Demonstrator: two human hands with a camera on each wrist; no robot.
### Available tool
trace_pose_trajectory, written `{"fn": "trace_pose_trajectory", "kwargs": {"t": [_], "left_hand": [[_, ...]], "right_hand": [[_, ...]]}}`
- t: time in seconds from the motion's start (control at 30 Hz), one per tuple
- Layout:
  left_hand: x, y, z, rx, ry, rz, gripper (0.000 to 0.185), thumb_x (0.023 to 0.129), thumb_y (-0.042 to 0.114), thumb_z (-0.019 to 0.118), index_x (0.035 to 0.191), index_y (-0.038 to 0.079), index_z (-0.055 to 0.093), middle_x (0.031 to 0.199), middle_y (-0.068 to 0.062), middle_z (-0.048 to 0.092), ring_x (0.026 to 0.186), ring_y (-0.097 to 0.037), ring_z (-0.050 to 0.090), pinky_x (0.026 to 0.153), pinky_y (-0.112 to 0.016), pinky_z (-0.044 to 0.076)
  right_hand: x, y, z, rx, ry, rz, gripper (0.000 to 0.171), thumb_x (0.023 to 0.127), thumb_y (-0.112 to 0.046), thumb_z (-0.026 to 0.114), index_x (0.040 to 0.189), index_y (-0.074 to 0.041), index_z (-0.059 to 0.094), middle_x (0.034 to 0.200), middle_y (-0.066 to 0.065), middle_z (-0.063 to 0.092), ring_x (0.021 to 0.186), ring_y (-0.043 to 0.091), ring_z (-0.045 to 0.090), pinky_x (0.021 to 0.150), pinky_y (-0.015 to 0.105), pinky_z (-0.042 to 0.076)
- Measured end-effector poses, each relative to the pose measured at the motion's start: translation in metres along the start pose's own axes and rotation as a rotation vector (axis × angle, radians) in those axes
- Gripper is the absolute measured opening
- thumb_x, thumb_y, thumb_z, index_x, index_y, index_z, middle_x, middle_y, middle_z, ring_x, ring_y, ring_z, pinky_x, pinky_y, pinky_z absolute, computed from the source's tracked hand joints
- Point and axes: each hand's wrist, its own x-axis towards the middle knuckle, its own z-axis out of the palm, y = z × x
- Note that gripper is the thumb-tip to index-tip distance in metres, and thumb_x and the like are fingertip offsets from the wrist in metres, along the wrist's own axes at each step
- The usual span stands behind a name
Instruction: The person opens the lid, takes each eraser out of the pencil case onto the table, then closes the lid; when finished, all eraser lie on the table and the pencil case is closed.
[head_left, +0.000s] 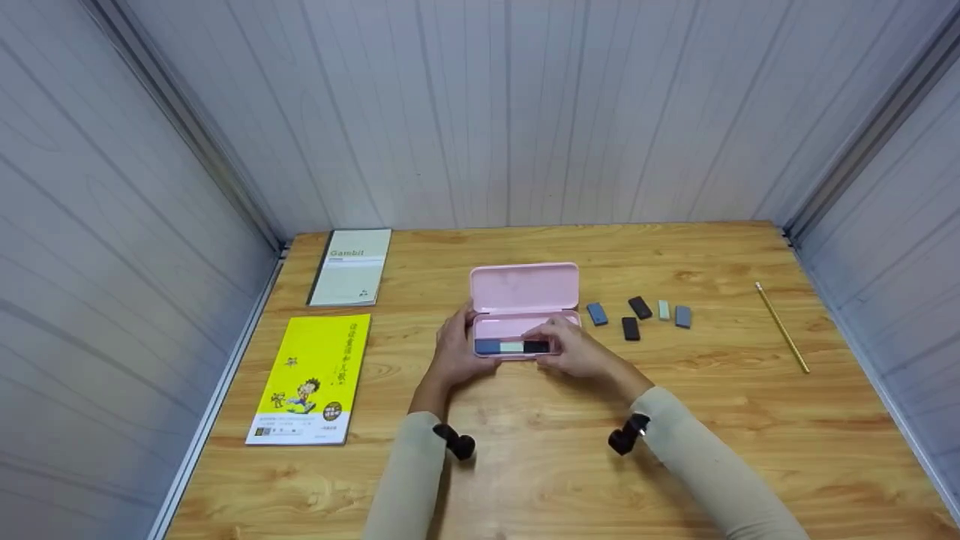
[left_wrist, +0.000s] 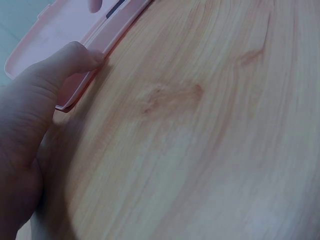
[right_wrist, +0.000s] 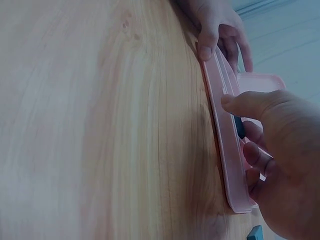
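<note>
An open pink pencil case (head_left: 525, 289) stands on the table, its lid raised at the back. In its tray a blue eraser (head_left: 487, 346), a pale green eraser (head_left: 511, 346) and a black eraser (head_left: 535, 346) lie end to end along the front wall. My left hand (head_left: 456, 351) grips the case's left end, thumb on the front edge in the left wrist view. My right hand (head_left: 574, 349) reaches in at the right, fingers curled at the black eraser. In the right wrist view its thumb (right_wrist: 245, 104) touches the front rim; the fingertips are partly hidden.
Right of the case lie several loose erasers: blue (head_left: 597, 313), black (head_left: 640, 307), pale green (head_left: 663, 310) and grey-blue (head_left: 682, 316). A pencil (head_left: 782, 328) lies farther right. At left are a grey notebook (head_left: 351, 270) and a yellow book (head_left: 315, 375). Pale walls (head_left: 502, 112) enclose the table.
</note>
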Motion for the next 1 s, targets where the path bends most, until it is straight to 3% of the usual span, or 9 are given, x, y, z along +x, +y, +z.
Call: {"fn": "trace_pose_trajectory", "kwargs": {"t": [0.2, 0.57, 0.83, 1.0], "left_hand": [[-0.0002, -0.0002, 0.0, 0.008, -0.02, -0.039, 0.13, 0.07, 0.03, 0.102, 0.176, 0.006, 0.031, 0.159, -0.017, 0.06, 0.155, -0.038, 0.048, 0.139, -0.062, 0.024], [0.0006, -0.0019, 0.0005, 0.02, -0.02, -0.038, 0.13, 0.069, 0.03, 0.101, 0.176, 0.006, 0.031, 0.16, -0.016, 0.06, 0.156, -0.037, 0.048, 0.14, -0.061, 0.023], [0.0004, -0.0008, 0.0008, 0.006, -0.019, -0.063, 0.13, 0.07, 0.03, 0.102, 0.176, 0.01, 0.031, 0.16, -0.013, 0.06, 0.158, -0.036, 0.046, 0.14, -0.06, 0.024], [0.0004, -0.0006, -0.0003, 0.009, -0.015, -0.026, 0.128, 0.069, 0.028, 0.101, 0.175, 0.004, 0.032, 0.157, -0.017, 0.062, 0.154, -0.038, 0.05, 0.139, -0.061, 0.024]], "right_hand": [[0.0017, -0.0021, 0.0006, -0.051, -0.025, 0.015, 0.047, 0.103, -0.01, 0.079, 0.15, -0.013, 0.072, 0.13, 0.02, 0.057, 0.111, 0.026, 0.053, 0.097, 0.036, 0.043], [0.0043, -0.0024, -0.0004, -0.122, -0.034, 0.02, 0.037, 0.104, -0.013, 0.078, 0.14, -0.016, 0.071, 0.131, 0.018, 0.059, 0.114, 0.028, 0.059, 0.105, 0.049, 0.052], [0.0047, 0.0028, -0.0026, -0.073, 0.023, 0.014, 0.037, 0.103, -0.011, 0.078, 0.137, -0.018, 0.065, 0.129, 0.016, 0.062, 0.11, 0.026, 0.062, 0.094, 0.039, 0.053], [0.0076, 0.0052, 0.001, -0.06, 0.113, -0.013, 0.036, 0.102, -0.011, 0.081, 0.132, -0.013, 0.061, 0.118, 0.015, 0.069, 0.103, 0.024, 0.064, 0.089, 0.034, 0.052]]}}
